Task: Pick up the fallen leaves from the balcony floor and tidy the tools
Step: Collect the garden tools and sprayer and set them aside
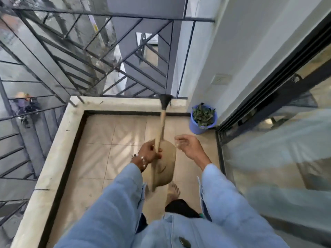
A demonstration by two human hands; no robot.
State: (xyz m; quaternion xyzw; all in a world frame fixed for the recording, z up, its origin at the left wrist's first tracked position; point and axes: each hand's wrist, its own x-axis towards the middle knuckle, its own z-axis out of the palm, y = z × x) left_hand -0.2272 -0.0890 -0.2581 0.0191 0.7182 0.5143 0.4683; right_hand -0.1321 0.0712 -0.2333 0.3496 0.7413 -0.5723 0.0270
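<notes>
My left hand (149,153) grips a wooden-handled tool (162,126) near its middle. The handle points away from me and ends in a black flared tip (165,99) close to the far ledge. A beige rounded piece (167,167), blurred, hangs beside and below that hand; I cannot tell what it is. To the right of the handle, my right hand (189,145) hovers with loosely curled fingers and holds nothing. A blue bucket (195,127) filled with green leaves (203,114) stands in the far right corner. No loose leaves show on the tiled floor (111,140).
A low stone ledge (59,136) with a dark metal railing (89,56) bounds the balcony on the left and far side. A glass sliding door (279,140) runs along the right. A wall socket (221,79) sits above the bucket. My bare foot (172,191) is on the tiles.
</notes>
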